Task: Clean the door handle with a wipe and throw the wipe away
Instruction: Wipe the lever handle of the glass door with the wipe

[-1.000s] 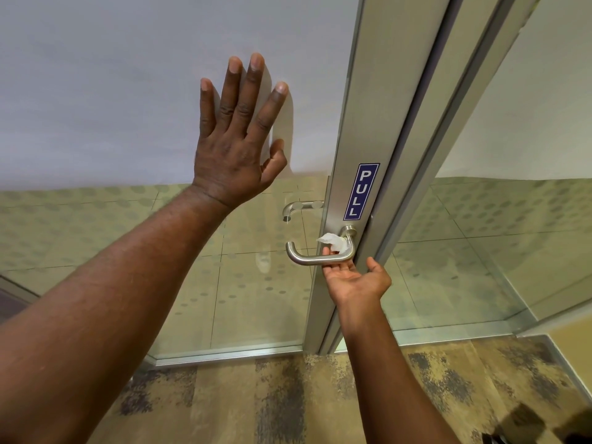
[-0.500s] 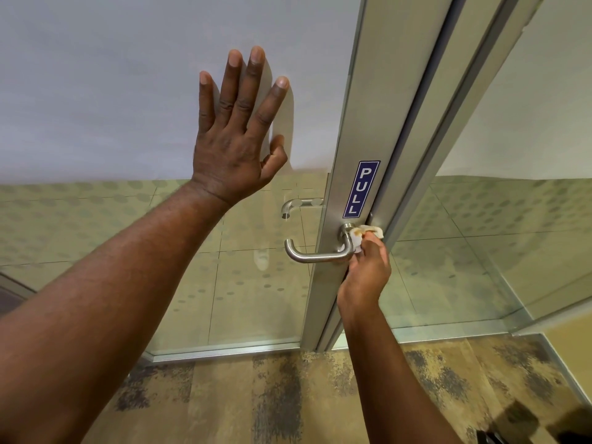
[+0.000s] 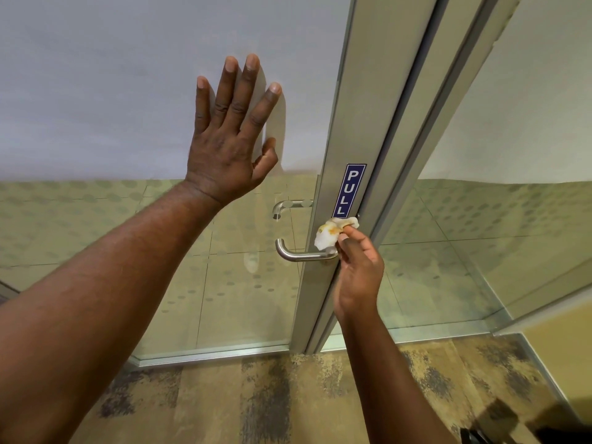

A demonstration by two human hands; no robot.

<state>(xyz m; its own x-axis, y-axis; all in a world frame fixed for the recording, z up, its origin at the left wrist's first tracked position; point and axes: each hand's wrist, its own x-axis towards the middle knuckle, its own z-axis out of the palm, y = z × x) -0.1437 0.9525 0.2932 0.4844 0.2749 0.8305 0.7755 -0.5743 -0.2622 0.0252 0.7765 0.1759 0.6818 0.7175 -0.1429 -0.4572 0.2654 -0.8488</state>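
A brushed-steel lever door handle [image 3: 298,254] sticks out to the left from the aluminium door stile [image 3: 346,161]. My right hand [image 3: 358,270] pinches a crumpled white wipe [image 3: 333,232] with orange-brown stains. The wipe rests against the inner end of the handle, just below a blue PULL sticker [image 3: 349,190]. My left hand [image 3: 230,136] lies flat on the frosted upper glass of the door, fingers spread and holding nothing. The handle's round base is hidden by the wipe and my fingers.
A second handle [image 3: 290,206] shows through the glass on the far side. The door frame and a glass side panel [image 3: 480,251] stand to the right. Patterned carpet [image 3: 288,395] covers the floor below. A dark object [image 3: 490,427] lies at the bottom right.
My right hand came up from under the handle's bar to its inner end at the stile, and the wipe now sits on top there. My left hand stayed flat on the glass.
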